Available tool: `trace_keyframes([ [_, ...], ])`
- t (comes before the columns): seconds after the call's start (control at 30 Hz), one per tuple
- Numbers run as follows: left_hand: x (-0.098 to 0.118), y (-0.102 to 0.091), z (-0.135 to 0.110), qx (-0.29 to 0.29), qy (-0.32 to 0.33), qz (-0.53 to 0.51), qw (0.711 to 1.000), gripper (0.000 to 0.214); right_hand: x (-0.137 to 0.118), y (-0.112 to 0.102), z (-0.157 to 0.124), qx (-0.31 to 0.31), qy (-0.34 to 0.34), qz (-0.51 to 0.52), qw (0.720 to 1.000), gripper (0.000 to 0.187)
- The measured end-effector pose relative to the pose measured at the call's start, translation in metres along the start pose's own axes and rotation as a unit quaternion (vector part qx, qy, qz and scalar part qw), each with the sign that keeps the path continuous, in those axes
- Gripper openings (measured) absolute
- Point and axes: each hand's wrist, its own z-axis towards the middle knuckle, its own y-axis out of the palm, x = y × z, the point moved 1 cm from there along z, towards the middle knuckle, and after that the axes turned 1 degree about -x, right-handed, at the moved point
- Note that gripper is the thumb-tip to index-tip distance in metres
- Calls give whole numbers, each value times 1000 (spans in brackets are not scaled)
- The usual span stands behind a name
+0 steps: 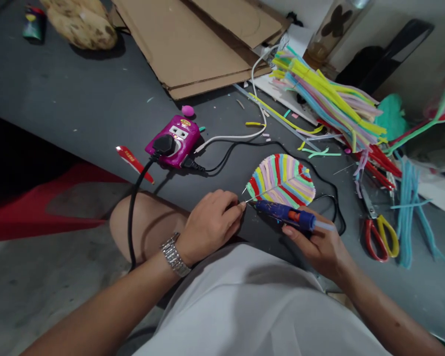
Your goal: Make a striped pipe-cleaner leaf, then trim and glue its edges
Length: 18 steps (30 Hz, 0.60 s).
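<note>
My right hand (324, 242) is wrapped round a blue glue gun (278, 211), a pale glue stick (324, 226) poking from its back end. The gun's nozzle points left, close to the fingertips of my left hand (217, 215). Those fingers are pinched on a thin wire (249, 200) by the pointed end of a striped leaf. This leaf (282, 180), built from rows of coloured pipe cleaners with a line down its middle, lies on the table just beyond the gun. Whether the wire joins the leaf cannot be made out.
A purple power socket (174, 141) with a black plug and cables sits left of the leaf. Scissors (380, 232) and blue pipe cleaners (410, 212) lie at right. Behind are a pipe cleaner bundle (326, 94) and cardboard sheets (203, 49). A red cutter-like tool (133, 163) lies near the edge.
</note>
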Motion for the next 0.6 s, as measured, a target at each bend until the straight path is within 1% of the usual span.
trace_keyframes([
  [0.3,0,0,0,1,0,-1,1000,10,0,0,2,-13,-3,-16,1000,18],
  [0.43,0,1,0,4,-1,0,1000,10,1,2,0,-15,3,-7,1000,16],
  [0.6,0,1,0,3,0,-1,1000,10,0,2,2,-16,8,-2,1000,19],
])
